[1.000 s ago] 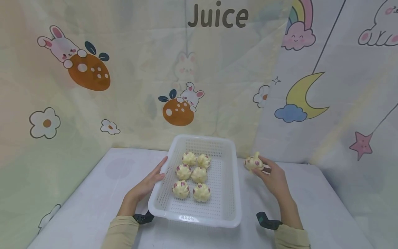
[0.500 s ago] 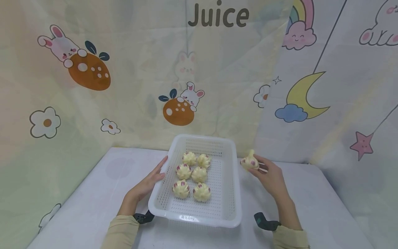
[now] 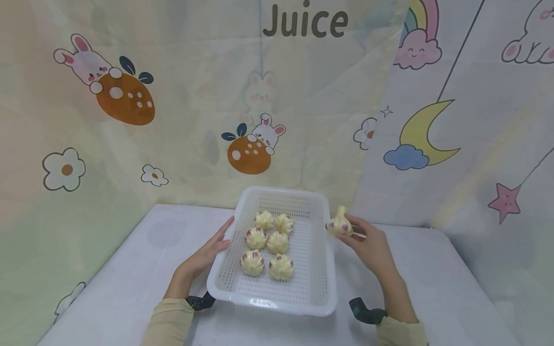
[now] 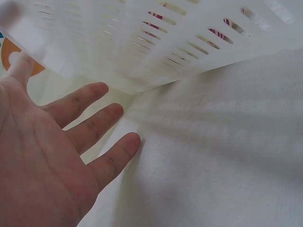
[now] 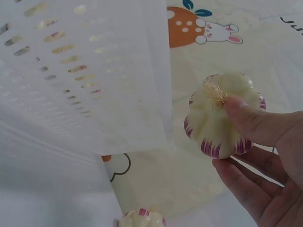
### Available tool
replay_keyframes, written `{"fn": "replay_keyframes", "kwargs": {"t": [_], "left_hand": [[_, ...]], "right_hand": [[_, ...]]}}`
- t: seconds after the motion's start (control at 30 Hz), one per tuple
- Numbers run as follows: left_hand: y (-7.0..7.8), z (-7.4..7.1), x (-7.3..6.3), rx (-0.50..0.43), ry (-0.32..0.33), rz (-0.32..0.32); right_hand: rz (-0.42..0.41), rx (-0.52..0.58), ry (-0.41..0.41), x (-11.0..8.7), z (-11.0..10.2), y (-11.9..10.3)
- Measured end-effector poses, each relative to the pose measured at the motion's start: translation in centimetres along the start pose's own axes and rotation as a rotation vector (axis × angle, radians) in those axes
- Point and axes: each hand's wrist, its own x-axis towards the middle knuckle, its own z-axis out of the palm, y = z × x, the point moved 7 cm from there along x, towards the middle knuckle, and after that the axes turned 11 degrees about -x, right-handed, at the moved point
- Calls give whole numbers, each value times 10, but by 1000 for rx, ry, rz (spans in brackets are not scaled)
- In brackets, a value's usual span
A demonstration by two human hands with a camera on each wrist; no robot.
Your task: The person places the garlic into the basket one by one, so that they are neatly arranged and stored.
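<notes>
A white perforated basket [image 3: 311, 269] stands on the table, with several pale garlic bulbs [image 3: 252, 263] with purple streaks inside, toward its left side. My left hand [image 3: 203, 257] rests against the basket's left side. In the left wrist view its fingers [image 4: 97, 130] are spread and mostly straight beside the basket wall. At the basket's right rim, my right hand [image 3: 368, 242] pinches another garlic bulb [image 3: 339, 225], stem upward. The right wrist view shows the thumb on the root end of this bulb [image 5: 208, 123] and fingers on its other side.
One more garlic bulb [image 5: 142, 219] shows at the bottom of the right wrist view, below the basket's outer wall. Behind the white table [image 3: 450, 288] hangs a printed cloth [image 3: 195, 96] with cartoon rabbits and flowers.
My right hand has carried the garlic bulb leftward and slightly up, from beside the basket to its right rim. The left hand and the basket have stayed put.
</notes>
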Motion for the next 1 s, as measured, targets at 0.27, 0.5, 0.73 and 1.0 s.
{"fn": "replay_keyframes", "kwargs": {"t": [0.27,0.5,0.73,1.0], "left_hand": [[2,2,-1,-10,-6,-4],[3,2,-1,-9,2,-8],[-1,-1,2,-3,18,-13],[-3,-1,3,-19,12,-13]], "right_hand": [[-59,39,-8,-2,8,-12],[-87,88,-29,-6,13,-29],[-97,69,-58,-11,20,-42],[-147,62,-100,-19,28,-61]]}}
